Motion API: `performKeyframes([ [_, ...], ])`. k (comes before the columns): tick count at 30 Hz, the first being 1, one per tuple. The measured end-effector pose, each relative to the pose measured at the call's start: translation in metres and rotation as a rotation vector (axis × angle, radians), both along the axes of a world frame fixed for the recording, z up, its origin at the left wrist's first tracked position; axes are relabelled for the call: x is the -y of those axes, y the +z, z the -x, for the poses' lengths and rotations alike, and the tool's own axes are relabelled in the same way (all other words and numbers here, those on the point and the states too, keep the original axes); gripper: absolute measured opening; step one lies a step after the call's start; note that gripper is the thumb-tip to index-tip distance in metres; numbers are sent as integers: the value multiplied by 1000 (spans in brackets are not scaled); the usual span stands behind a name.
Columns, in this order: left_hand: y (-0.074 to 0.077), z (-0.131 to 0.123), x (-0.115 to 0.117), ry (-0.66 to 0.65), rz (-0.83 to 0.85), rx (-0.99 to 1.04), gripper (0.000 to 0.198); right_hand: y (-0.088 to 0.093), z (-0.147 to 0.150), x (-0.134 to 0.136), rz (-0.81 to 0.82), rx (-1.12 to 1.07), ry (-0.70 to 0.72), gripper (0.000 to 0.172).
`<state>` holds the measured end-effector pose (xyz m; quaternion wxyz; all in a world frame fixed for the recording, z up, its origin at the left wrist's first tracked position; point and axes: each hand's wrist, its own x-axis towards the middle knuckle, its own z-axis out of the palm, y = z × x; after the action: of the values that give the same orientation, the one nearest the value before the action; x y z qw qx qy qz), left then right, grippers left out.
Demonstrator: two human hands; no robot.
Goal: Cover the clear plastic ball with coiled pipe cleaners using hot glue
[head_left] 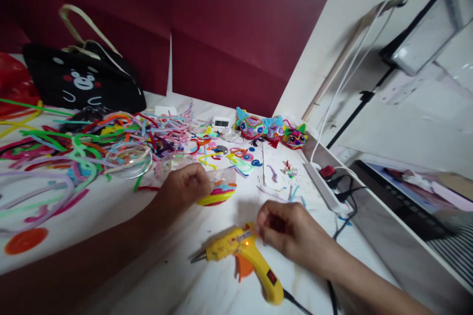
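Two bare hands over a cluttered white counter (177, 261), the left one holding a striped round piece (219, 196).
The left hand (192, 183) has its grip pinched on the piece's left edge, near the counter's middle; the piece is clear at the top, with yellow, pink, blue and orange bands below. The right hand (284, 225) curls just beside the back end of a yellow glue gun (225, 247), its grip narrow; whether it holds anything, I cannot tell. Tangled fuzzy stems (79, 150) spread at left; three bright figures (252, 127) sit at the back.
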<state>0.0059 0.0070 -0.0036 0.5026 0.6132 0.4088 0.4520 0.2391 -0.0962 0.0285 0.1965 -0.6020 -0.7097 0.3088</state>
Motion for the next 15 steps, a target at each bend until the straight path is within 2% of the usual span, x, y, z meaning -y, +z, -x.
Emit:
performKeyframes([
  [3, 0, 0, 3, -14, -27, -65, 24, 14, 9, -19, -237, -78, -48, 11],
  [6, 0, 0, 3, -34, -68, -91, 21, 20, 21, -37, -425, -158, -34, 26],
  [9, -1, 0, 2, -60, -132, -96, 17, 18, 32, -50, -431, -209, 11, 31],
  [15, -5, 0, 1, -56, -152, -124, 15, 6, 43, -62, -319, -390, 54, 21],
])
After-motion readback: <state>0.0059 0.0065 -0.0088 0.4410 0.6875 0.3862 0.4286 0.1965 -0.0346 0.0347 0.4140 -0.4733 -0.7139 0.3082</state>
